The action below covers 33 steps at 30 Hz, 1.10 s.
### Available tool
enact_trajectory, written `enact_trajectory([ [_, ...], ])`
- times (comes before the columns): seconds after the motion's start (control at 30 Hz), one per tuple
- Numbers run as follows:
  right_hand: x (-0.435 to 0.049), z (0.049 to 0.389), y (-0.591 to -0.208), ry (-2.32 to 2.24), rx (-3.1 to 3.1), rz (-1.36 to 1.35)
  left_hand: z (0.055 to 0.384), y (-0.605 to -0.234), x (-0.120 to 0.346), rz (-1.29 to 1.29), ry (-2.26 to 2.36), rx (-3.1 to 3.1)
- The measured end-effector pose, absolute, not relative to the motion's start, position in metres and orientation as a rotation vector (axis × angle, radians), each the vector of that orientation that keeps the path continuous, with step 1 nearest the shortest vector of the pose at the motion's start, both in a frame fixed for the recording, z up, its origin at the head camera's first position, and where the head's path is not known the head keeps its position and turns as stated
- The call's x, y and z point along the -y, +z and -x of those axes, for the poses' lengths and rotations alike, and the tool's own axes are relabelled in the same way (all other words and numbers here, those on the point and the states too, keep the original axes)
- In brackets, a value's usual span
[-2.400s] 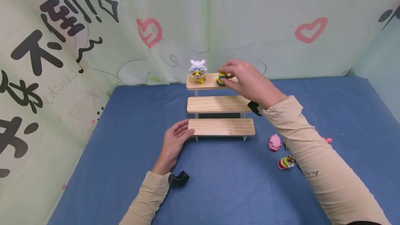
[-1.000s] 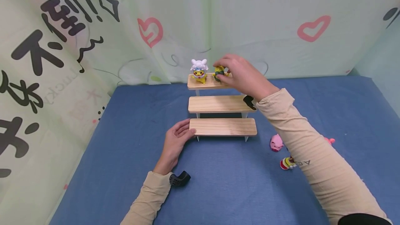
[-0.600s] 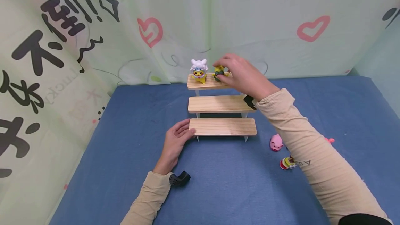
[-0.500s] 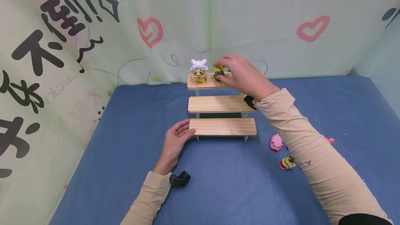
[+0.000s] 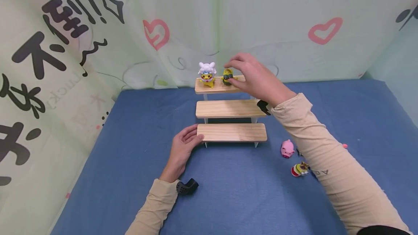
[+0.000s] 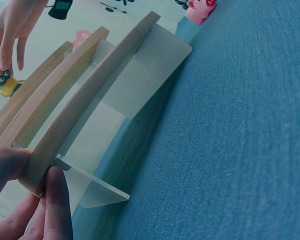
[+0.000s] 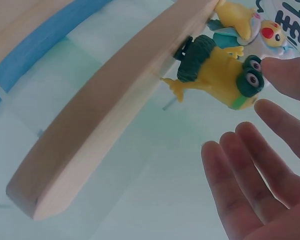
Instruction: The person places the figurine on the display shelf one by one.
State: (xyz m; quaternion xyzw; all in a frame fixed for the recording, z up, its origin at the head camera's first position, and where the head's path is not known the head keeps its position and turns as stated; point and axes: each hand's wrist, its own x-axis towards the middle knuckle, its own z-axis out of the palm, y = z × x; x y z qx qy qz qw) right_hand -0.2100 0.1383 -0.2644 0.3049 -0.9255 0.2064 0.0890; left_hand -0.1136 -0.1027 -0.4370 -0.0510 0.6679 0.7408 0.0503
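A Minion figurine (image 7: 220,70), glossy yellow plastic with rounded green goggles and a ridged dark-green skirt, is standing upright on the top board (image 5: 233,89) of a three-tier display stand (image 5: 228,108), just left of that board's middle. The right hand (image 5: 259,81) is having its thumb and index finger beside the figurine's head, clear of any firm grasp, the other three fingers spreading in the air; whether the thumb tip is touching the goggles cannot be told. The left hand (image 5: 183,146) is grasping the left end of the lowest board (image 5: 232,132), thumb above and fingers curling beneath.

The boards are showing smooth, pale wood grain and rounded corners, and flat, translucent supports (image 6: 157,72) are carrying them near the back edge of the surface (image 5: 147,119), whose blue cloth is showing a fine weave. A white-hooded Pikachu figurine (image 5: 207,76) is standing near the top board's left end. Towards the surface's right edge, a round pink pig (image 5: 287,149) is sitting near a red, white and yellow figurine (image 5: 298,169) lying on its side.
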Motion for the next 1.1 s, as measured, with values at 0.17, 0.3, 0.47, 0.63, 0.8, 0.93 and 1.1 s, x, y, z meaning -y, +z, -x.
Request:
enact_trajectory([
  [0.17,-0.141,0.206,-0.263,0.618,2.72,-0.921,0.113,-0.437,0.103,0.16,2.243,-2.047],
  [0.3,-0.145,0.202,-0.262,0.619,2.703,-0.935,0.113,-0.437,0.102,0.171,2.236,-2.052],
  [0.47,-0.15,0.198,-0.263,0.632,2.684,-0.944,0.112,-0.436,0.102,0.174,2.232,-2.054],
  [0.63,-0.156,0.192,-0.265,0.633,2.665,-0.942,0.112,-0.436,0.102,0.175,2.224,-2.062],
  [0.8,-0.161,0.187,-0.268,0.629,2.663,-0.936,0.112,-0.435,0.102,0.179,2.22,-2.062],
  [0.93,-0.165,0.182,-0.269,0.64,2.674,-0.919,0.112,-0.436,0.102,0.171,2.222,-2.061],
  [1.1,-0.17,0.175,-0.271,0.628,2.667,-0.914,0.112,-0.436,0.102,0.165,2.223,-2.057],
])
